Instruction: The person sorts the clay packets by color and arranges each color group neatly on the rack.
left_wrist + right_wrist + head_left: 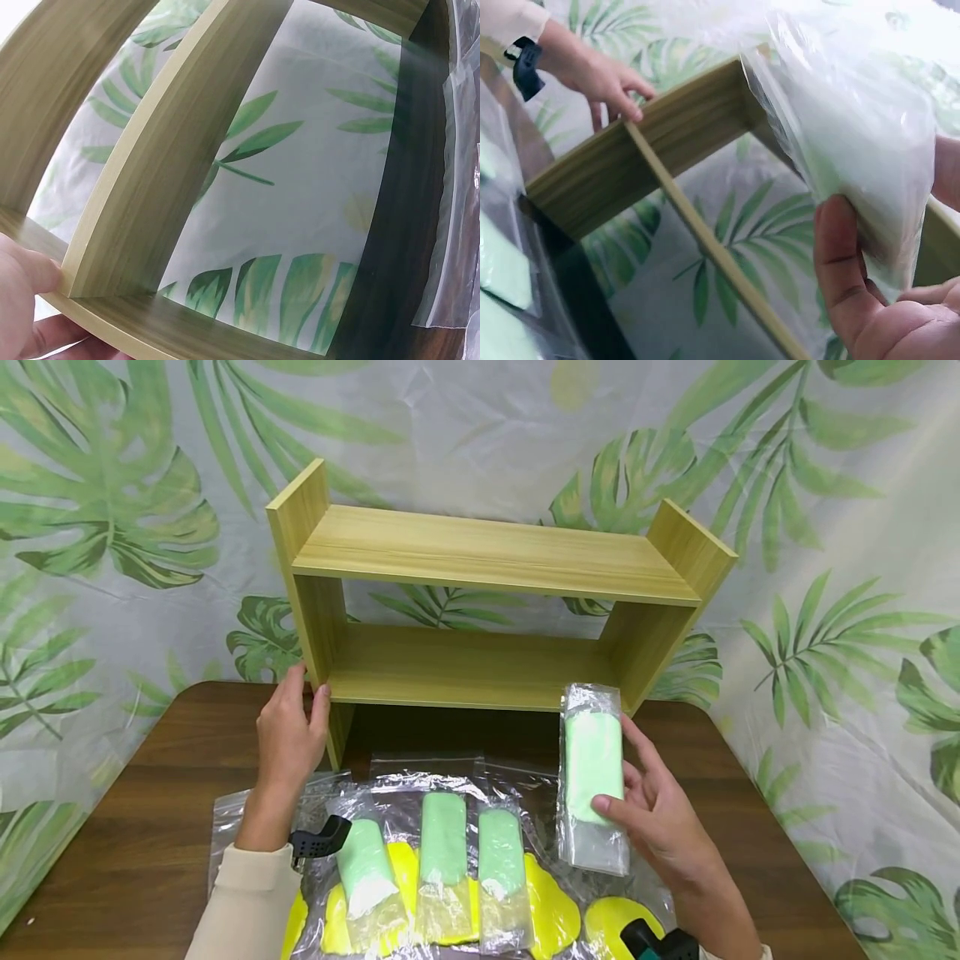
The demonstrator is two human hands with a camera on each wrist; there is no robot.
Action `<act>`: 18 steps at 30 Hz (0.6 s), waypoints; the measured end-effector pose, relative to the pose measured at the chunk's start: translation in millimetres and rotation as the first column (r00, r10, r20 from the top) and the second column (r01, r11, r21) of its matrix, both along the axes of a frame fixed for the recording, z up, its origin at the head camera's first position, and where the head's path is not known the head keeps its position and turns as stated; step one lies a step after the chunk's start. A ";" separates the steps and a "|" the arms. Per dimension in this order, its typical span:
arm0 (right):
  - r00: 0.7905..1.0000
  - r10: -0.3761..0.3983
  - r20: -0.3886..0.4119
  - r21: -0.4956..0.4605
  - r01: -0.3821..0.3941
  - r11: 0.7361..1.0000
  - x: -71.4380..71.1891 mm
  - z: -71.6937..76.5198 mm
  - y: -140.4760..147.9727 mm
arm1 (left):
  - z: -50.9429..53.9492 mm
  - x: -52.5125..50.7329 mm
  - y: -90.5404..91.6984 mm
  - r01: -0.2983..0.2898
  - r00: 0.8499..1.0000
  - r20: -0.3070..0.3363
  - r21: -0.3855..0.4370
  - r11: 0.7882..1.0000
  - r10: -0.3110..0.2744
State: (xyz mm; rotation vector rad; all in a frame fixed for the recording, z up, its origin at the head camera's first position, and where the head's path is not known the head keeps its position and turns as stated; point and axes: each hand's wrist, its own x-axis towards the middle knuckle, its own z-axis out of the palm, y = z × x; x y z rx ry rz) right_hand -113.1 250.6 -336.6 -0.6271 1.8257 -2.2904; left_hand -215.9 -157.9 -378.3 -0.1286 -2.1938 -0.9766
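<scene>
A small wooden shelf (465, 681) with two boards between side panels stands on the table. My left hand (291, 731) grips the front edge of its left panel, thumb on the inner side and fingers on the outer, as the left wrist view also shows around the panel edge (112, 330). My right hand (663, 810) holds a clear plastic bag (603, 856) with a light green slab (592, 760) inside, thumb on its front. The bag is upright before the shelf's lower right corner. In the right wrist view the bag (870, 142) sits between thumb and fingers.
Several more bagged green slabs (443, 835) lie in front of the shelf, on top of clear bags holding flat yellow pieces (551, 906). They rest on a dark wooden table (150, 810). Behind the shelf hangs a leaf-patterned cloth (480, 435).
</scene>
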 end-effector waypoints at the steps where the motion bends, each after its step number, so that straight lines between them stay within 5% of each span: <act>1: 1.000 -0.006 -0.017 -0.008 0.006 1.000 -0.2 2.3 -0.1 | -0.1 0.1 0.1 0.001 1.000 0.001 0.001 1.000 -0.001; 12: 0.976 -0.202 -0.079 -0.069 0.196 0.978 2.2 17.7 -3.3 | -1.5 -0.9 0.1 -0.004 1.000 -0.005 -0.004 1.000 0.004; 18: 0.967 -0.230 -0.108 -0.153 0.213 0.965 0.5 24.3 -7.4 | -2.4 -1.8 0.0 -0.005 1.000 -0.022 -0.009 1.000 0.005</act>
